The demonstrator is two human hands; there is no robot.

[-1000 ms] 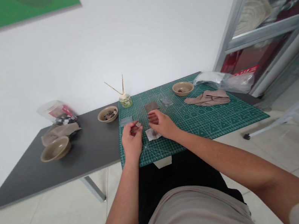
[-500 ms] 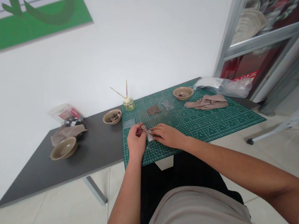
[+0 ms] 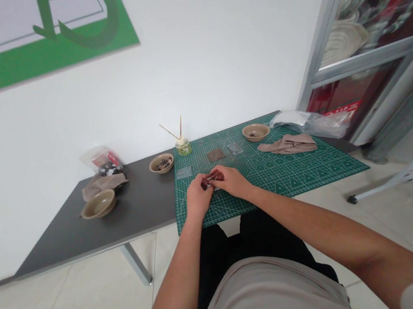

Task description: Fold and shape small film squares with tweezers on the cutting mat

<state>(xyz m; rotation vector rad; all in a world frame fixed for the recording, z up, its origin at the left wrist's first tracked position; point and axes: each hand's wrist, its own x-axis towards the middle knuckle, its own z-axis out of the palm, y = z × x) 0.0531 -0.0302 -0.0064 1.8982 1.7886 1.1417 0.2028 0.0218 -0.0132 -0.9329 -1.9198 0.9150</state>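
Both of my hands meet above the front part of the green cutting mat (image 3: 272, 167), fingertips together. My left hand (image 3: 198, 197) is closed in a pinch on a small pale piece, now mostly hidden by the fingers. My right hand (image 3: 231, 181) is closed too, its thumb and fingers on a small white sheet (image 3: 217, 188) that shows only in slivers. Just beyond the hands lies a brown square sheet (image 3: 216, 155), with a clear plastic packet (image 3: 234, 148) beside it. A greyish translucent rectangle (image 3: 184, 172) lies to the left.
Bowls with small dark pieces stand left (image 3: 161, 164) and right (image 3: 256, 132). A diffuser bottle (image 3: 183, 146) with two sticks is at the back. A crumpled brown cloth (image 3: 288, 144) and plastic bag (image 3: 312, 123) lie right. Another bowl (image 3: 99, 204) sits on the grey table (image 3: 139, 202).
My right hand has come down to the stained white sheet, taken hold of it and moved left to meet my left hand. The view has tilted up and shifted left.
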